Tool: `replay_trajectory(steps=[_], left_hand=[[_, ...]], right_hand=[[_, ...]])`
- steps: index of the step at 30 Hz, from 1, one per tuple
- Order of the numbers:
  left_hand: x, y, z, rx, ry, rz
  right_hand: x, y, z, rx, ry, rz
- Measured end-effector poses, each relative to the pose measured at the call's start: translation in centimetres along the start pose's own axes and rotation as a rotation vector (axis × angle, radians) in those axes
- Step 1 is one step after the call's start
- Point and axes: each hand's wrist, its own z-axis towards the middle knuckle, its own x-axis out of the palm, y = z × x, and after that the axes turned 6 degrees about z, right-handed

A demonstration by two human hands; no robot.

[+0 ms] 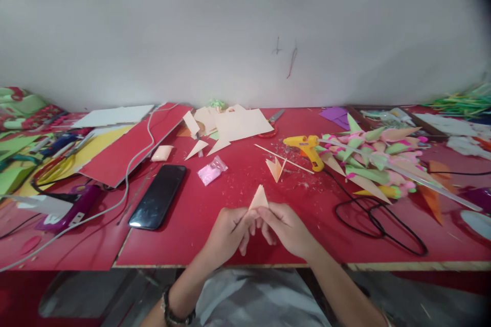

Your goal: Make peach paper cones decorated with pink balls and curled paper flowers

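Observation:
A small peach-coloured folded paper piece (260,197) points upward between my two hands, just above the front of the red table. My left hand (230,227) pinches its lower left side, thumb on top. My right hand (287,225) grips the lower right side the same way, and the thumbs nearly meet. The fingers hide the paper's lower part. Beyond my hands lies another folded peach paper piece (275,168) with pointed tips. A thin wooden stick (284,158) rests behind it, near a yellow glue gun (307,148).
A black phone (158,196) and a pink packet (212,170) lie to the left. Peach paper sheets (243,123) and scissors (273,122) are at the back. At right, a pile of paper-and-clay pieces (378,156) stands beside a looped black cord (378,217). A white cable (126,184) crosses the left side.

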Motion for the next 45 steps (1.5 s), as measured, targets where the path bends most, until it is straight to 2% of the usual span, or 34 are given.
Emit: replay_trajectory(steps=[2, 3, 7, 9, 11, 15, 17, 19, 22, 29, 32, 36, 40, 45], left_hand=[[0.1, 0.0, 0.0, -0.020, 0.021, -0.078], [0.1, -0.1, 0.0, -0.037, 0.030, -0.128], [-0.4, 0.3, -0.1, -0.110, -0.018, -0.305], [-0.8, 0.6, -0.1, -0.135, -0.036, -0.300], [-1.0, 0.6, -0.1, -0.150, -0.005, -0.253], [-0.6, 0.2, 0.0, -0.081, 0.023, -0.139], [-0.5, -0.1, 0.1, -0.033, 0.009, -0.076], [-0.6, -0.2, 0.1, -0.024, -0.004, -0.044], [-1.0, 0.0, 0.1, -0.043, -0.040, -0.036], [-2.1, 0.0, 0.3, -0.032, -0.138, 0.008], [-2.6, 0.0, 0.4, -0.013, -0.176, 0.017], [-3.0, 0.4, 0.4, -0.012, -0.212, 0.010], [-3.2, 0.4, 0.3, -0.022, -0.211, -0.006], [-3.3, 0.1, 0.2, -0.011, -0.179, 0.055]], right_hand=[[-0.2, -0.1, -0.1, -0.003, -0.023, -0.015], [-0.5, -0.3, -0.2, -0.011, -0.078, -0.013], [-2.7, -0.5, -0.9, -0.130, -0.486, -0.034], [-4.4, -0.4, -1.0, -0.160, -0.449, -0.207], [-5.9, -0.2, -0.6, -0.191, -0.414, -0.399], [-8.3, -0.1, 1.7, -0.319, -0.467, -0.914], [-9.1, -0.1, 3.2, -0.307, -0.437, -1.129], [-9.6, -0.1, 4.4, -0.275, -0.346, -1.257], [-9.4, 0.1, 5.7, -0.260, -0.224, -1.319], [-7.5, 1.4, 6.6, -0.327, -0.109, -1.220], [-8.1, 1.4, 6.8, -0.233, -0.198, -1.219], [-10.1, 0.3, 7.3, -0.053, -0.357, -1.346], [-11.1, -1.3, 7.7, 0.047, -0.363, -1.405], [-10.7, -1.9, 7.8, 0.058, -0.354, -1.428]])
